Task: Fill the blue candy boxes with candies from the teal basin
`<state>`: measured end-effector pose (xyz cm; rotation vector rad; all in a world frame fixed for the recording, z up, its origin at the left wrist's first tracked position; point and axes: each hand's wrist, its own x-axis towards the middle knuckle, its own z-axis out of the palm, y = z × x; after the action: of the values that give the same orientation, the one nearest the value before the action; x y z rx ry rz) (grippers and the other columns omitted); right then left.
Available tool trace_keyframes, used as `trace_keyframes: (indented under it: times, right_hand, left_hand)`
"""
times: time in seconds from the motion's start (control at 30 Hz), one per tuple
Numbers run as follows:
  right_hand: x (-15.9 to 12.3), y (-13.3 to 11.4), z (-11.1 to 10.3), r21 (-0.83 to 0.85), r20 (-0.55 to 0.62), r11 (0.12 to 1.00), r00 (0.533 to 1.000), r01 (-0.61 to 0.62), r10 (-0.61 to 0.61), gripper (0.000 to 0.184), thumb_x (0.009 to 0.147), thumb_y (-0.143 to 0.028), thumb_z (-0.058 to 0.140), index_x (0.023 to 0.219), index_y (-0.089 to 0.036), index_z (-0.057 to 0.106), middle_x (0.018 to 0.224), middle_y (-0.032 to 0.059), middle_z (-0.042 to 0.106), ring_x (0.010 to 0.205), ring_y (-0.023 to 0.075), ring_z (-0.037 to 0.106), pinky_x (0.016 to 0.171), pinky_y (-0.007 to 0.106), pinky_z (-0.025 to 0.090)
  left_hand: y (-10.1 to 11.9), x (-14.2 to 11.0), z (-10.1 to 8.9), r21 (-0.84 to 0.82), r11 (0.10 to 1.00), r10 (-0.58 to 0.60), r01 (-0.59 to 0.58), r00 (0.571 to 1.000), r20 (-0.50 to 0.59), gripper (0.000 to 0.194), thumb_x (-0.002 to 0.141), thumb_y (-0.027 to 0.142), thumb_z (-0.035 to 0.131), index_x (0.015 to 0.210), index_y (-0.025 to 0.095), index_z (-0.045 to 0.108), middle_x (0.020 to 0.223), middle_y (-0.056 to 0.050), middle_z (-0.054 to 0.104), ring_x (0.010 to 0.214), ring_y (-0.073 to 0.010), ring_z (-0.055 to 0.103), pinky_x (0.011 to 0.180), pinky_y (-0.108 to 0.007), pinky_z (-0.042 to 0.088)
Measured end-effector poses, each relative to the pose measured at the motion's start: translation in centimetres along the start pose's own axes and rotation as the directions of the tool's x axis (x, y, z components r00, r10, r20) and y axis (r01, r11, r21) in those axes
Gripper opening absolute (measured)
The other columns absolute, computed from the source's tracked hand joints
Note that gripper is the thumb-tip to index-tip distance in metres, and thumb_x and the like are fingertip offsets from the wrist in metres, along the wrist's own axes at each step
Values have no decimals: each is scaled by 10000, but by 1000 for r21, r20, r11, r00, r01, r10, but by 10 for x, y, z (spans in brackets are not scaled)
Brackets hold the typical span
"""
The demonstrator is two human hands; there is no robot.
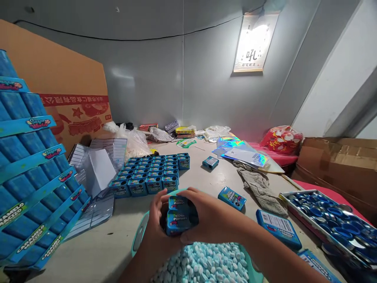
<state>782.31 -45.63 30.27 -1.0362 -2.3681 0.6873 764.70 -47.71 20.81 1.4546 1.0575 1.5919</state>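
Two small blue candy tins (178, 218) sit side by side between my hands, above a turquoise basin (138, 234). My left hand (157, 222) wraps round their left side. From the right, my right hand (207, 216) curls over the same tins, fingers behind and thumb in front. White and pale blue candies (212, 261) fill the basin below. Rows of similar blue tins (154, 179) with dark round openings stand just beyond. To the right, a blue tin (231, 197) lies on its side, with a larger blue pack (278, 228) nearer me.
Stacked display trays of blue tins (35, 177) rise at left before a large carton (79, 90). At right are a box of round blue lids (332, 222), a grey glove (262, 188) and shiny sheets (244, 151). Plastic bags (135, 141) lie farther back.
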Motion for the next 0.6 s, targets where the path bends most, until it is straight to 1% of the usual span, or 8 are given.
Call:
trace_keyframes:
  times: [0.07,0.17,0.23,0.3,0.37,0.47,0.53,0.6]
  right_hand:
    - [13,6,-13,-61,-28,998,1000,9,-11,644,590,-295,943,1183,-226,700,1092,60,694,943,264,662,831,390,555]
    - [44,38,-44,-129,-100,992,995,-5,-8,668,661,-323,908,1272,-224,657,1178,75,693,1018,267,658,900,400,547]
    - [74,70,-63,-246,-135,967,990,-66,33,709,700,-318,886,1349,-234,611,1273,78,654,1105,264,636,968,385,529]
    - [108,102,-72,-316,-147,941,986,-121,78,728,698,-276,885,1362,-210,595,1322,110,610,1148,287,616,1005,397,514]
    - [142,129,-67,-378,-124,910,984,-167,129,665,697,-252,891,1304,-177,629,1302,132,606,1120,298,624,998,415,523]
    - [186,155,-43,-461,-73,862,977,-212,202,621,785,-247,857,1342,-159,595,1348,134,585,1129,277,623,996,454,537]
    - [208,165,-26,-497,-52,836,969,-234,241,542,889,-285,787,1375,-177,572,1404,126,559,1170,275,610,995,478,546]
    - [224,174,-14,-521,-26,817,961,-249,277,478,941,-312,742,1372,-183,580,1430,124,548,1187,278,608,992,485,554]
  left_hand:
    - [-7,1,-2,106,991,94,-87,994,-63,1276,577,378,890,1578,266,106,1555,-172,404,1477,-351,439,1191,-469,419]
    - [-9,4,-8,363,932,12,-11,1000,-1,1129,674,319,816,1618,274,198,1694,-155,254,1602,-375,207,1290,-578,216]
    - [-8,7,-12,453,889,-109,71,992,59,972,721,309,785,1584,223,346,1677,-171,328,1573,-388,290,1276,-598,253]
    - [-10,10,-13,492,861,-166,130,986,30,801,787,300,718,1530,161,452,1618,-192,440,1518,-369,408,1259,-580,307]
    - [-15,13,-13,519,838,-187,168,982,-16,730,789,265,681,1490,130,527,1588,-194,493,1501,-355,443,1269,-568,303]
    - [-28,16,-14,531,828,-250,180,966,63,824,674,225,743,1476,117,585,1583,-195,501,1506,-391,432,1280,-573,295]
    - [-35,17,-17,493,847,-270,198,959,81,833,629,218,774,1447,153,633,1557,-164,538,1481,-396,468,1278,-548,319]
    - [-39,17,-21,433,875,-254,217,967,28,779,622,214,777,1395,217,686,1509,-107,602,1442,-367,524,1271,-504,346]
